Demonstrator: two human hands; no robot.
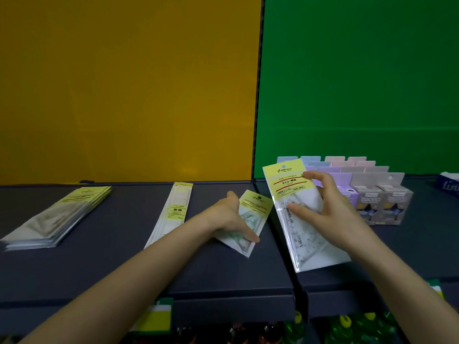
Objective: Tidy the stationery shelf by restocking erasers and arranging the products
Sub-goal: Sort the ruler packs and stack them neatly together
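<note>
My right hand holds a clear packet with a yellow header, a set-square pack, tilted above the dark shelf's right section. My left hand rests flat on a smaller yellow-headed packet lying on the shelf near the divider, fingers spread over its lower part. A long ruler packet lies to the left of that hand. Further left sits a stack of similar yellow-headed packets. Small boxed items with pastel hang tabs stand in rows behind my right hand.
The dark shelf runs across the view, with a yellow back panel on the left and a green one on the right. A blue box peeks in at the far right. Below the shelf edge, bottles and green items fill a lower level.
</note>
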